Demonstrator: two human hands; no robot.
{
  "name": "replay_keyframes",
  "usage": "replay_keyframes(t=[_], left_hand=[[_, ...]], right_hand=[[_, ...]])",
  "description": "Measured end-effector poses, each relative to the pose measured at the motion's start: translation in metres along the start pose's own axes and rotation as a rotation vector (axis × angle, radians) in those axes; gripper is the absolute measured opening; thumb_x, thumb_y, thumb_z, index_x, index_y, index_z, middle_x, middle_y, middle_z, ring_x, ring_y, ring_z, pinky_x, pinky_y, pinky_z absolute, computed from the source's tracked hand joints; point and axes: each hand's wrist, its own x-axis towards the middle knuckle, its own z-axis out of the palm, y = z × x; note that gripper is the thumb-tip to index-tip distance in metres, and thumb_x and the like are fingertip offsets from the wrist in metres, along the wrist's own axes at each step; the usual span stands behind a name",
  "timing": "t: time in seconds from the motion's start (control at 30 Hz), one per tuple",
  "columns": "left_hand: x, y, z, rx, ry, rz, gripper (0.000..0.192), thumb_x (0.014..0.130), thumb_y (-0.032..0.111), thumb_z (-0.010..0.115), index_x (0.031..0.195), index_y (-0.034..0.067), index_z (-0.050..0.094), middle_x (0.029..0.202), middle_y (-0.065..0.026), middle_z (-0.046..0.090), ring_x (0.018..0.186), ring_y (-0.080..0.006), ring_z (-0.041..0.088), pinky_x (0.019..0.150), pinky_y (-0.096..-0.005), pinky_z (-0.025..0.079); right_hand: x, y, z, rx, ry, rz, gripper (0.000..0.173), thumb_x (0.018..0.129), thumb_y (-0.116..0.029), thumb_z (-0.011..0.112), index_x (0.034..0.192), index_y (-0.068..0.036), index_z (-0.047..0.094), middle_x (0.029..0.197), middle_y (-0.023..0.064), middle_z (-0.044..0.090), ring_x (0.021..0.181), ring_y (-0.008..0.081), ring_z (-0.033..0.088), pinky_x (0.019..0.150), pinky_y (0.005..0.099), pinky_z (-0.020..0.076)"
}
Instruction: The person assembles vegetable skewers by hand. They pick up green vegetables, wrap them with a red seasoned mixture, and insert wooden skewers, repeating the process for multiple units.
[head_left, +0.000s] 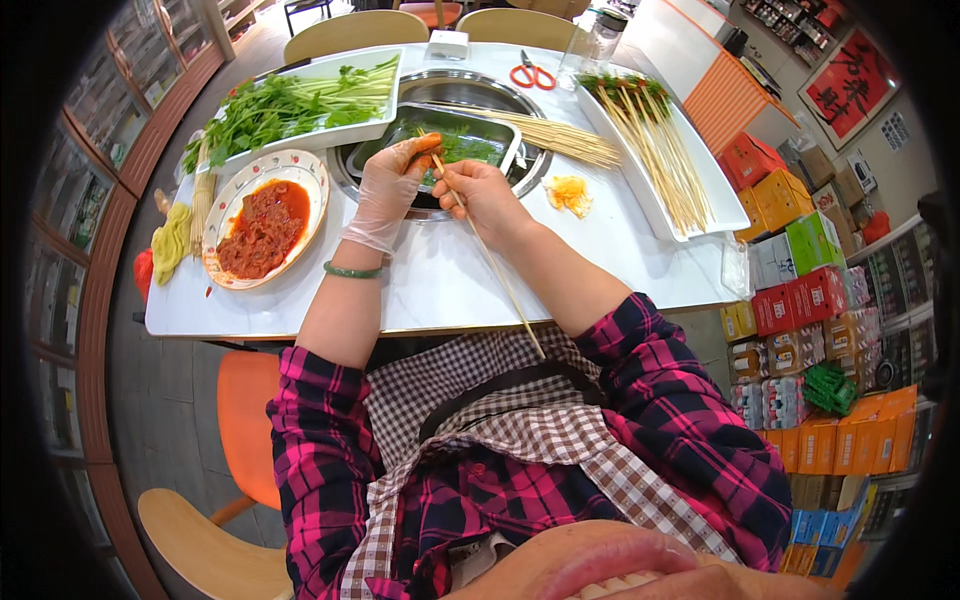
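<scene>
My left hand (391, 180), in a clear plastic glove smeared red at the fingertips, pinches around the far end of a bamboo skewer (499, 274). Any food there is mostly hidden by the fingers. My bare right hand (484, 196) grips the skewer a little lower, and its shaft slants down past the table edge. Beneath both hands lies a metal tray (513, 144) with green herb sprigs (469, 146), over a round steel-rimmed recess. To the left, a patterned plate (320, 174) holds sliced meat (266, 232) in red sauce.
A white tray (330, 137) of leafy greens (300, 101) stands back left. Loose skewers (562, 139) lie across the recess rim. At right, another white tray (726, 217) holds filled skewers (652, 142). Red-handled scissors (533, 76), a stained crumpled tissue (568, 195) and a yellow cloth (172, 240) lie around.
</scene>
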Motion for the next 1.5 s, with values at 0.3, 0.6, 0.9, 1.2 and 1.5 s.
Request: replay_keyframes(t=[0.3, 0.6, 0.9, 1.2, 1.5], left_hand=[[-0.004, 0.013, 0.001, -0.168, -0.014, -0.038, 0.054, 0.089, -0.006, 0.061, 0.140, 0.009, 0.051, 0.113, -0.0096, 0.066, 0.094, -0.0119, 0.066, 0.085, -0.0245, 0.054], [-0.007, 0.013, -0.002, -0.077, -0.003, -0.120, 0.044, 0.090, -0.002, 0.063, 0.133, 0.005, 0.057, 0.108, -0.0087, 0.066, 0.090, -0.0116, 0.065, 0.082, -0.0244, 0.055], [-0.009, 0.021, -0.005, -0.110, -0.021, -0.184, 0.038, 0.091, -0.004, 0.061, 0.128, 0.004, 0.060, 0.102, -0.0066, 0.066, 0.089, -0.0123, 0.066, 0.082, -0.0240, 0.054], [-0.008, 0.036, -0.006, -0.047, -0.038, -0.202, 0.036, 0.091, -0.006, 0.060, 0.126, 0.002, 0.061, 0.101, -0.0062, 0.067, 0.088, -0.0125, 0.066, 0.081, -0.0240, 0.054], [-0.011, 0.020, -0.017, -0.060, 0.064, -0.126, 0.030, 0.090, 0.002, 0.063, 0.120, -0.001, 0.064, 0.097, -0.0079, 0.069, 0.086, -0.0121, 0.067, 0.079, -0.0242, 0.054]], right_hand=[[-0.015, -0.032, -0.017, -0.029, -0.006, 0.038, 0.018, 0.097, -0.012, 0.056, 0.107, 0.003, 0.058, 0.085, 0.0053, 0.063, 0.064, 0.0056, 0.055, 0.045, 0.0158, 0.0398], [-0.043, -0.170, -0.129, -0.681, 0.218, -0.295, 0.024, 0.095, -0.018, 0.061, 0.112, -0.002, 0.063, 0.090, 0.0029, 0.062, 0.068, 0.0058, 0.061, 0.052, 0.0180, 0.0481], [0.021, -0.235, -0.331, -0.872, 0.759, -0.352, 0.027, 0.085, -0.019, 0.072, 0.106, -0.004, 0.063, 0.083, 0.0042, 0.065, 0.067, 0.0111, 0.063, 0.058, 0.0245, 0.0488], [0.061, -0.213, -0.378, -1.450, 0.939, -0.280, 0.021, 0.082, -0.022, 0.072, 0.095, -0.006, 0.070, 0.084, 0.0071, 0.072, 0.071, 0.0142, 0.067, 0.063, 0.0289, 0.0515], [0.046, -0.233, -0.327, -1.544, 0.756, -0.488, 0.036, 0.090, -0.035, 0.065, 0.110, -0.006, 0.070, 0.097, 0.0114, 0.073, 0.089, 0.0207, 0.069, 0.078, 0.0328, 0.0532]])
